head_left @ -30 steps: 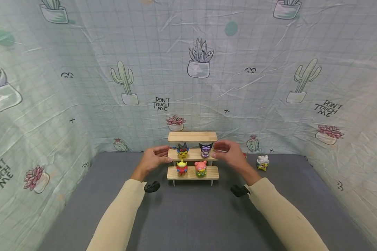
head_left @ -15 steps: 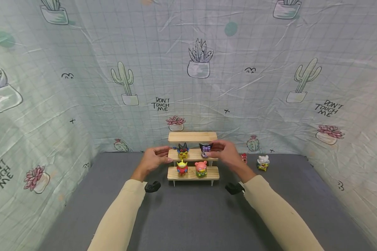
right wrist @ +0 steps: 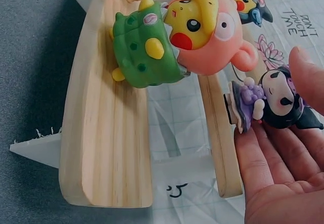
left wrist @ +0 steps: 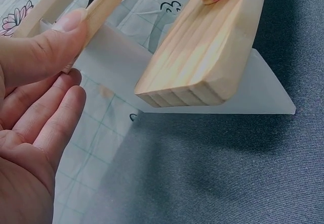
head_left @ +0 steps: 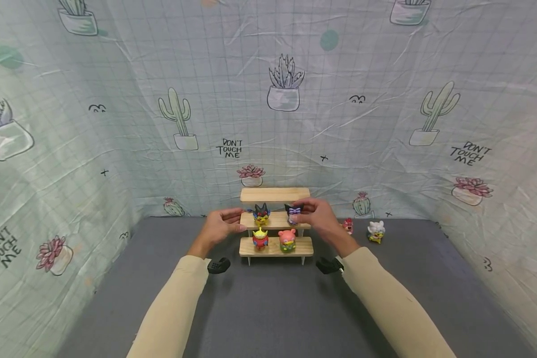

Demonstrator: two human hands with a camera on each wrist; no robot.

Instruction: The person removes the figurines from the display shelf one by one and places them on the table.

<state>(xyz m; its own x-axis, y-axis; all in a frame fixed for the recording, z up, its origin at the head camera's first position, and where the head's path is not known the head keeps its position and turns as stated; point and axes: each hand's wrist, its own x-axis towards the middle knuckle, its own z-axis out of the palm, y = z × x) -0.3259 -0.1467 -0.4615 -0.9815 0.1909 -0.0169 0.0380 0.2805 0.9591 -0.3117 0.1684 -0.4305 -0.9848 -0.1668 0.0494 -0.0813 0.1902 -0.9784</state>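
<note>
Wrinkled pale fabric (head_left: 232,74), printed with grid lines, potted cacti and "DON'T TOUCH ME", walls in the scene behind and at both sides of a dark grey, woven tabletop (head_left: 259,313). Both forearms, in smooth beige sleeves (head_left: 170,308), stretch forward and angle inward, a black device (head_left: 218,265) at each wrist.

Between the hands stands a three-tier display stand (head_left: 275,194), its pale, grained wooden planks running lengthwise left to right on translucent white supports (left wrist: 273,90). The person's left hand (head_left: 218,226) pinches the left end of the middle plank, thumb above and fingertips beneath.

At that plank's right end, the right hand (head_left: 323,219) stays spread around the Kuromi figurine (right wrist: 276,97), fingers extended behind it and thumb in front; whether the thumb touches it cannot be told. Glossy black, white and purple, the figurine stands upright on the plank, long axis vertical, face to the front.

On the lowest plank, a Pikachu figurine in a pink hood and green shell (right wrist: 152,47) stands right of a red-suited alien figurine (head_left: 260,240). A black-eared Pikachu figurine (head_left: 261,216) stands on the middle plank's left. Rightward on the tabletop sit a white-hooded figurine (head_left: 376,230) and a smaller-looking red one (head_left: 347,225), near the right forearm.
</note>
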